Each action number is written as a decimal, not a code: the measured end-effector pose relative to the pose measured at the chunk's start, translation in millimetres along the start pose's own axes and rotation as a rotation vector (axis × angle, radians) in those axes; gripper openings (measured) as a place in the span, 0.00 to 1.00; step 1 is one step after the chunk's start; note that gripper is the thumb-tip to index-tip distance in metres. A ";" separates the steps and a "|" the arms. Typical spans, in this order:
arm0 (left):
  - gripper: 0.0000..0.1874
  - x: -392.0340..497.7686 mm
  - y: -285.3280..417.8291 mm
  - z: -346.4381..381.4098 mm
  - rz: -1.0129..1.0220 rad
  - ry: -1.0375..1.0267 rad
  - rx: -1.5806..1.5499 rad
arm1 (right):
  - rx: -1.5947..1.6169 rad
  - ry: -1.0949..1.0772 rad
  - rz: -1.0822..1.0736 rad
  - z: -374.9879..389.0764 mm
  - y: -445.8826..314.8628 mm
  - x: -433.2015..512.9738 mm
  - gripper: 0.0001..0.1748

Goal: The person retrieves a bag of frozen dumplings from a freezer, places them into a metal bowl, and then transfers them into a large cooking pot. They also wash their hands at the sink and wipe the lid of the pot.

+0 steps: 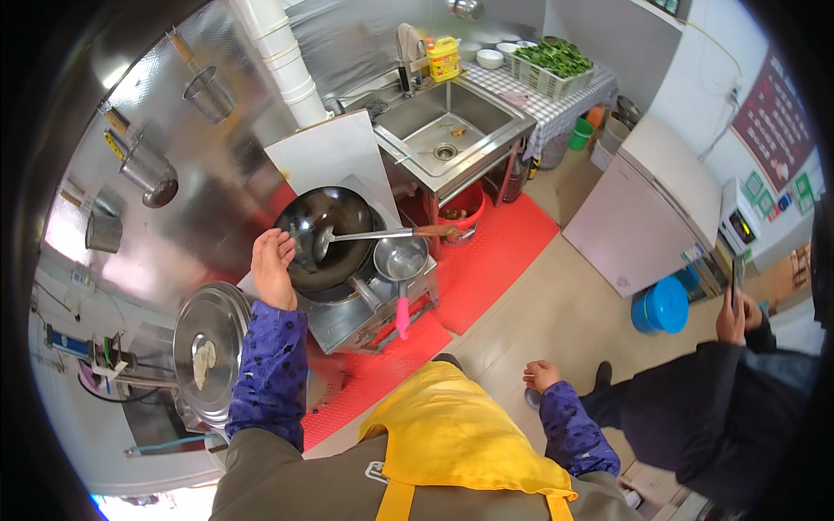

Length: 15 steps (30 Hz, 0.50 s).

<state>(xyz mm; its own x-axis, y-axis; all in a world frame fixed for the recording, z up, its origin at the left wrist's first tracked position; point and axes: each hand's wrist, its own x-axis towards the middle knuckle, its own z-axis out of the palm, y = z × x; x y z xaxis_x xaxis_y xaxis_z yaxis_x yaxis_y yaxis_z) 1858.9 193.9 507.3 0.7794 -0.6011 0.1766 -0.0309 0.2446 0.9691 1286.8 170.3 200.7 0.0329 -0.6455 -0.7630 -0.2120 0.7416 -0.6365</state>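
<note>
My left hand (272,267) is raised by the left rim of a dark wok (345,254), palm exposed and nothing in it. Whether it touches the rim I cannot tell. A ladle (374,236) lies across the wok, its bowl inside and its wooden handle beyond the right rim. Beside the wok sits a small metal saucepan (397,259) with a pink handle grip, on the steel stove (339,325). My right hand (541,376) hangs low by the yellow apron, fingers loosely bent; a small rounded greyish thing shows just below it, its kind unclear.
A steel sink (469,124) stands behind the stove, beside a basket of leafy greens (554,62). Left are a large round metal lid (208,352) and hanging strainers. A person (690,397) holding a phone stands right, near a chest freezer (642,202) and blue bucket (661,306). Red matting (502,260) covers some floor.
</note>
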 end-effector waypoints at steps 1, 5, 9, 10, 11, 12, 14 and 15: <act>0.15 4.4 -0.6 18.3 -0.008 0.003 -0.020 | 0.009 -0.045 -0.032 -1.2 -19.9 13.6 0.15; 0.15 34.5 -19.5 92.2 -0.041 -0.015 -0.142 | 0.020 -0.153 -0.097 4.4 -96.5 61.7 0.14; 0.17 80.7 -72.6 180.0 -0.101 -0.042 -0.278 | 0.012 -0.212 -0.165 -4.0 -187.1 118.7 0.15; 0.17 92.4 -89.8 205.5 -0.112 -0.036 -0.312 | 0.006 -0.215 -0.174 -10.0 -210.8 133.6 0.14; 0.17 104.6 -107.0 232.2 -0.113 -0.025 -0.332 | 0.000 -0.219 -0.181 -14.5 -235.5 149.7 0.14; 0.17 118.6 -122.6 259.6 -0.191 -0.014 -0.356 | 0.000 -0.221 -0.181 -20.9 -264.1 166.8 0.14; 0.18 145.2 -150.1 310.5 -0.294 -0.028 -0.414 | 0.001 -0.190 -0.136 -35.6 -312.0 192.8 0.14; 0.19 156.9 -162.3 334.9 -0.320 -0.045 -0.466 | -0.002 -0.183 -0.130 -43.2 -339.3 206.7 0.14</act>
<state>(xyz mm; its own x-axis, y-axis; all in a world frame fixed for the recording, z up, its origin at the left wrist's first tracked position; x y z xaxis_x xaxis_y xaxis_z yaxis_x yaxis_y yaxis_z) 1776.7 -194.9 435.4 0.6769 -0.7297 -0.0965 0.4897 0.3486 0.7991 1323.4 -222.6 263.9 0.2372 -0.6916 -0.6822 -0.1959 0.6538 -0.7309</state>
